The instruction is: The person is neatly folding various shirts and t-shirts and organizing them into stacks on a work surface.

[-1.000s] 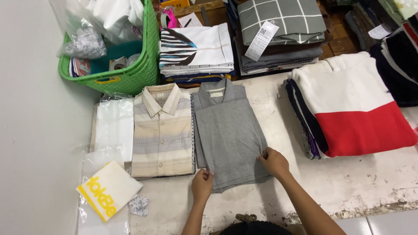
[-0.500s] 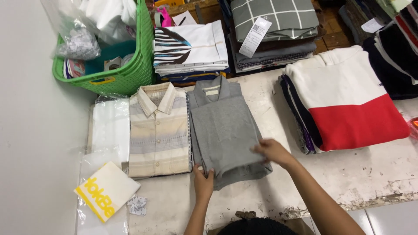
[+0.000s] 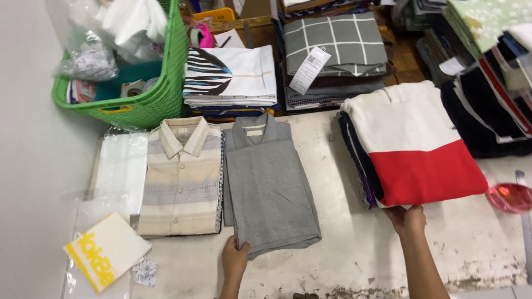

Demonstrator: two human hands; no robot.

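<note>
Worn white worktop (image 3: 388,260): left hand (image 3: 235,260) pinches the folded grey shirt (image 3: 271,194) at its near hem; right hand (image 3: 407,218), fingers curled, grips the red-and-white stack (image 3: 415,149) at its near edge. Folding looks finished; lifting needs both grips firm.

A plain grey shirt (image 3: 270,188) is seen at centre, a beige striped shirt (image 3: 182,180) left of it, a white-and-red garment (image 3: 415,149) at right, a green basket (image 3: 147,99) upper left.

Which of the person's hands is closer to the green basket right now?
Left. The left hand rests on the near edge of the folded grey shirt, below the green basket. The right hand is much farther away, at the red-and-white garment stack.
</note>
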